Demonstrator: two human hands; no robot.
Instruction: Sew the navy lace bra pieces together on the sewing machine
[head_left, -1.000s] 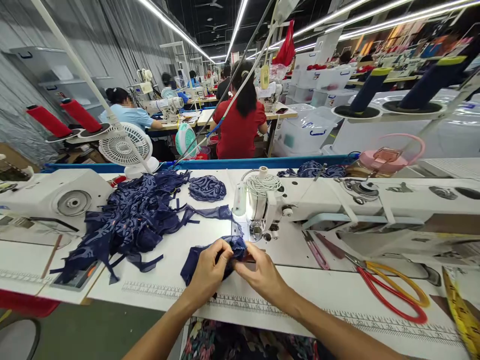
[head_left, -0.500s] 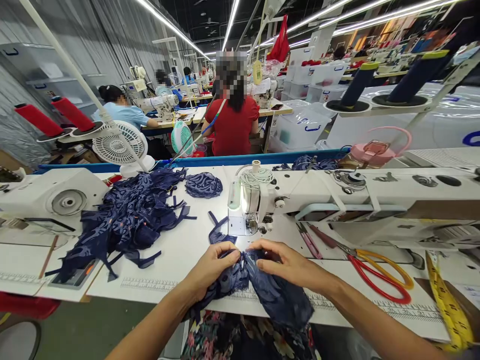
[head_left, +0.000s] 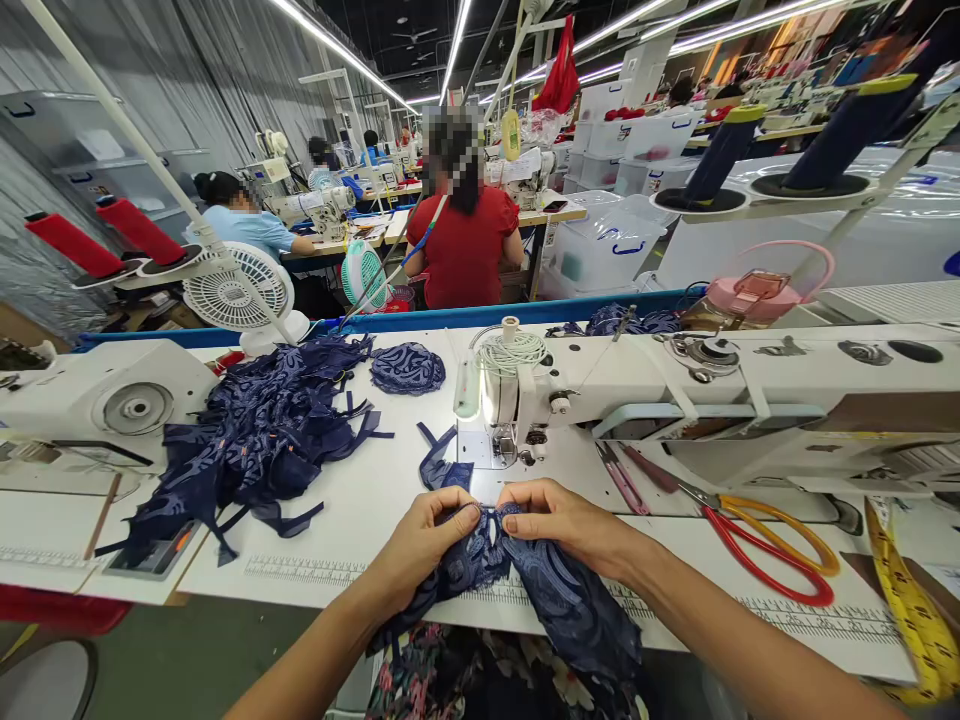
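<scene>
Both hands pinch a navy patterned lace garment piece [head_left: 574,590] at the table's front edge, just before the sewing machine [head_left: 517,400]. My left hand [head_left: 427,540] is closed on its left part, thumb on top. My right hand [head_left: 559,520] grips the right part, and that side droops over the edge towards my lap. A small gap shows in the fabric between the two hands. Behind the left fingers a navy strap [head_left: 441,462] runs up beside the needle plate [head_left: 484,448]. The fabric under my fingertips is hidden.
A heap of navy lace pieces [head_left: 262,430] lies at left, with a folded lace cup [head_left: 407,368] beside it. Right of the machine needle are small snips [head_left: 624,478], orange-and-red-handled scissors [head_left: 772,545] and a yellow tape measure [head_left: 904,610]. Co-workers sit ahead, one in a red top [head_left: 465,245].
My right thumb has come in to pinch the fabric near its upper edge. The right part of the garment has shifted slightly to the right, and the gap between the parts is wider.
</scene>
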